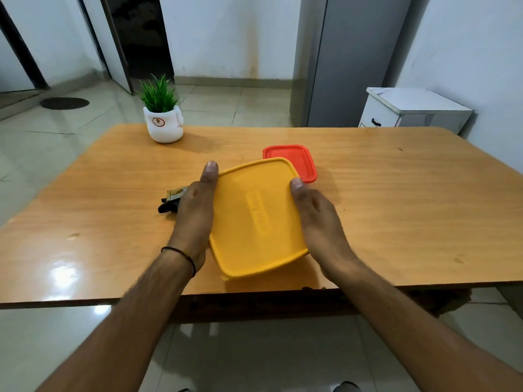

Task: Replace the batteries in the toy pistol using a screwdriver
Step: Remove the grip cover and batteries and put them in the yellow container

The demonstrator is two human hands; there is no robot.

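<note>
Left hand (pixel 195 213) and right hand (pixel 318 222) gripping yellow box (pixel 256 219), toy pistol (pixel 170 201) mostly hidden behind left

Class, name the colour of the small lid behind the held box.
Red; the small square plastic lid shows in the head view.

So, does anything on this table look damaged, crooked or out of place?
The table looks chipped and ragged along its near edge, below the right hand. The yellow box, gripped between that hand and the left hand, is turned askew to that edge. The toy pistol is half hidden behind the left hand. Nothing is spilled.
</note>
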